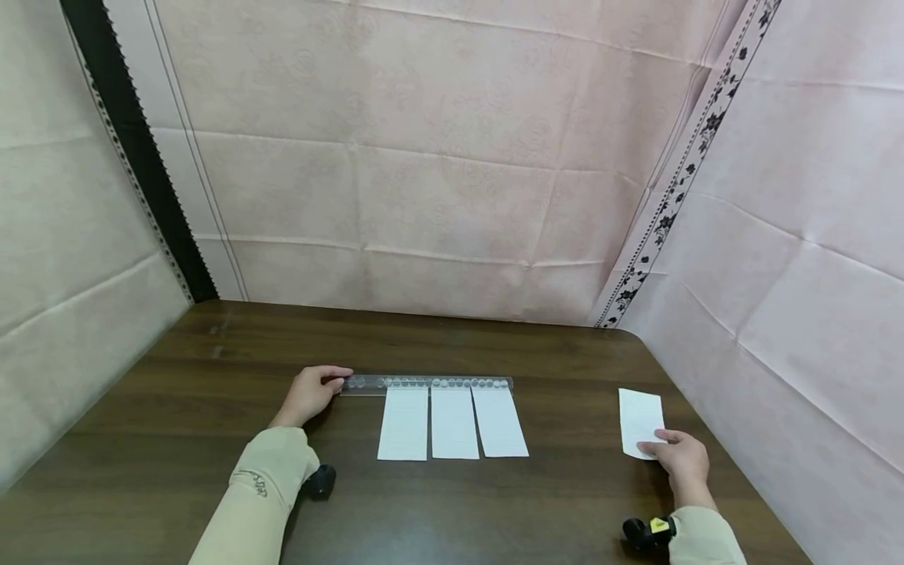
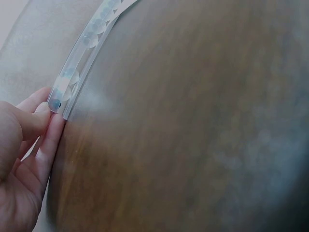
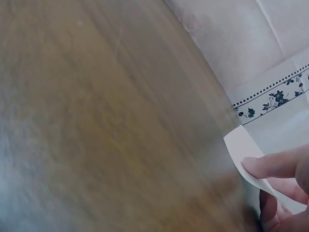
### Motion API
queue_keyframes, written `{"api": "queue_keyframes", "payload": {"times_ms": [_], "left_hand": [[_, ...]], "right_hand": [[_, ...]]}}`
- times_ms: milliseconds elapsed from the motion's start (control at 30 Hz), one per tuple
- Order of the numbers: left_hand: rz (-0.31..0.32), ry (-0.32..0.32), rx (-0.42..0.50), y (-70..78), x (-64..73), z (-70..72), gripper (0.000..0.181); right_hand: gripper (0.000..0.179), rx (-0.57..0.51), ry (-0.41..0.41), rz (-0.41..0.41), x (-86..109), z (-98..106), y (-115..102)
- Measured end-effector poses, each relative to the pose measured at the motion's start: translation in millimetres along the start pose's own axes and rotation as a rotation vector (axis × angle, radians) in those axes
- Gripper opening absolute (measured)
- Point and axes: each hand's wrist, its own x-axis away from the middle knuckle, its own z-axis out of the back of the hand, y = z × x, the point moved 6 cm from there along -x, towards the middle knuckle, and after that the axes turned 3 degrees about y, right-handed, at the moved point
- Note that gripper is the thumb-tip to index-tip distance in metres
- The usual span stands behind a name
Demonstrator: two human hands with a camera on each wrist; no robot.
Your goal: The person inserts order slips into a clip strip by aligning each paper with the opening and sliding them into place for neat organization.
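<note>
A clear ticket rail (image 1: pixel 429 382) with a row of round, marble-like pieces lies across the middle of the table. Three white paper slips hang from its near edge side by side: a left slip (image 1: pixel 404 424), a middle slip (image 1: pixel 454 424) and a right slip (image 1: pixel 501 424). At the rail's left end, my left hand (image 1: pixel 311 395) pinches it between thumb and fingers, as the left wrist view also shows. Over at the right, my right hand (image 1: pixel 683 460) pinches another white paper slip (image 1: pixel 640 417) by its lower right corner. In the right wrist view this slip (image 3: pixel 244 150) bends slightly.
The dark brown wooden table (image 1: pixel 551 502) has a rounded far right corner. Pale cloth hangs behind it (image 1: pixel 438 196) and along both sides, with a black flowered border (image 1: pixel 667 220) at the right. A black wrist device (image 1: pixel 321 482) sits at the left cuff.
</note>
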Motion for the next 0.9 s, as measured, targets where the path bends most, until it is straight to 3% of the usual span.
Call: {"api": "queue_keyframes", "payload": {"times_ms": [133,267,367,467,633,900], "left_hand": [[0.01,-0.004,0.0,-1.2,0.0,0.3,0.023],[0.005,0.001,-0.003,-1.1,-1.0,1.0,0.023],[0.005,0.002,-0.005,-2.1,-1.8,0.5,0.023],[0.003,0.003,-0.007,-2.3,-2.1,-0.4,0.023],[-0.002,0.002,-0.007,-0.8,-1.7,0.0,0.023],[-0.008,0.005,-0.003,-0.6,-1.5,0.8,0.022]], "right_hand": [[0.048,-0.129,-0.025,-0.055,-0.9,1.0,4.1],[0.034,-0.313,-0.102,-0.112,-0.2,-2.7,5.6],[0.028,-0.327,-0.106,-0.132,1.5,-3.8,5.0],[0.036,-0.364,-0.098,-0.135,3.4,-5.1,3.4],[0.054,-0.571,-0.15,-0.156,8.0,-11.8,-0.5],[0.058,-0.58,-0.133,-0.198,14.1,-20.4,-1.0]]}}
